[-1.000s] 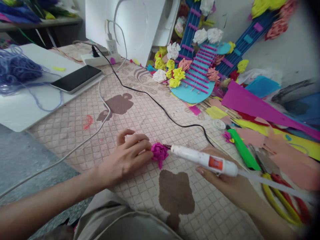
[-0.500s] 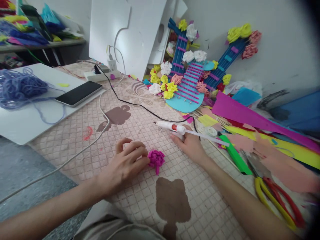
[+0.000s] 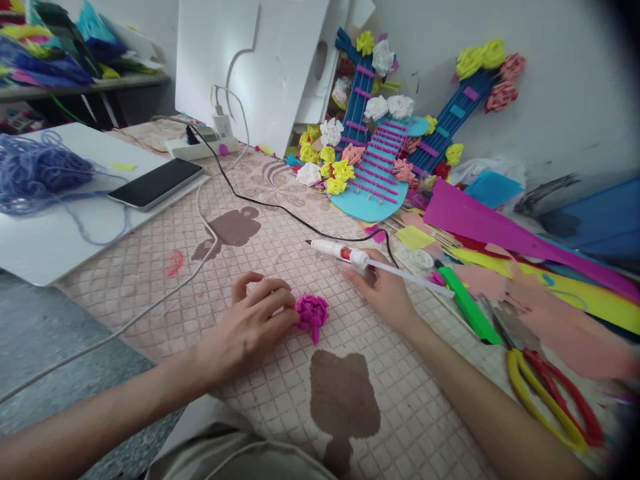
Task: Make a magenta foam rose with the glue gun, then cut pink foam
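Observation:
A small magenta foam flower (image 3: 312, 312) lies on the pink patterned mat (image 3: 280, 233). My left hand (image 3: 250, 327) rests on the mat with curled fingers, its fingertips pinching the flower's left side. My right hand (image 3: 383, 288) is a little to the right and further back, closed round a white glue gun (image 3: 340, 252) whose nozzle points left; a clear glue stick (image 3: 415, 276) sticks out behind it. A black cord (image 3: 280, 208) runs from the gun to a white power strip (image 3: 200, 148).
Blue foam guitars (image 3: 375, 180) decorated with foam flowers lean against the wall behind. Coloured foam sheets (image 3: 480, 227), a green strip (image 3: 467, 303) and yellow-and-red scissors (image 3: 550, 393) lie at the right. A phone (image 3: 156, 183) and purple yarn (image 3: 35, 170) sit on a white board at left.
My right hand drew the glue gun back from the flower and away to the upper right. My left hand kept its hold on the flower.

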Action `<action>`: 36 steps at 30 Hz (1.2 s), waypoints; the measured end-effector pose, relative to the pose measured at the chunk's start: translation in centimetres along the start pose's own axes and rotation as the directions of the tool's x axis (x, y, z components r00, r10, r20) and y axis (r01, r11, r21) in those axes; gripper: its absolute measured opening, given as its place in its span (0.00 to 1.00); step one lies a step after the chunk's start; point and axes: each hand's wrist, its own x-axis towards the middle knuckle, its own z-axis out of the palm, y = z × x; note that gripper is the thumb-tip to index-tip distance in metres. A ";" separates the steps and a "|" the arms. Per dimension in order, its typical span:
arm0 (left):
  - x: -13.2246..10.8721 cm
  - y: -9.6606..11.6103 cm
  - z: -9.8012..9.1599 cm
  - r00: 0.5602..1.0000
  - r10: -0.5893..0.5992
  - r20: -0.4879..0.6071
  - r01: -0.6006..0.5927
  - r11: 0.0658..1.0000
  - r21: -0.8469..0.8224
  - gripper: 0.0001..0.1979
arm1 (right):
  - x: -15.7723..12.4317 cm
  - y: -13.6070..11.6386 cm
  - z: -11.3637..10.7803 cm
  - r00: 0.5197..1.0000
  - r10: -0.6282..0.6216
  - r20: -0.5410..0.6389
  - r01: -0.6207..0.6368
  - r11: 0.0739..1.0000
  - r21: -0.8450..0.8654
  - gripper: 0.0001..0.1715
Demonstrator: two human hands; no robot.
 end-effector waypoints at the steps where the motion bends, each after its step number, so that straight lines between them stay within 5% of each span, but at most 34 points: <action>1: 0.0 0.0 0.0 1.000 -0.002 -0.005 0.002 1.000 -0.002 0.15 | 0.0 0.1 0.0 1.000 -0.005 -0.004 0.005 1.000 0.003 0.13; 10: -0.2 -0.1 0.4 0.998 -0.022 -0.052 0.021 1.000 -0.017 0.09 | -0.2 0.3 0.1 0.999 -0.033 -0.033 0.033 0.999 0.001 0.12; 22: 0.3 -0.3 0.6 0.999 -0.034 0.016 0.035 0.996 -0.077 0.03 | -0.3 0.0 0.0 0.998 -0.059 -0.027 0.057 0.997 -0.042 0.09; 36: 0.8 -0.3 1.4 0.986 -0.164 0.002 0.163 0.976 -0.147 0.08 | -0.3 -0.2 -0.1 0.999 -0.043 -0.027 0.041 0.998 -0.044 0.11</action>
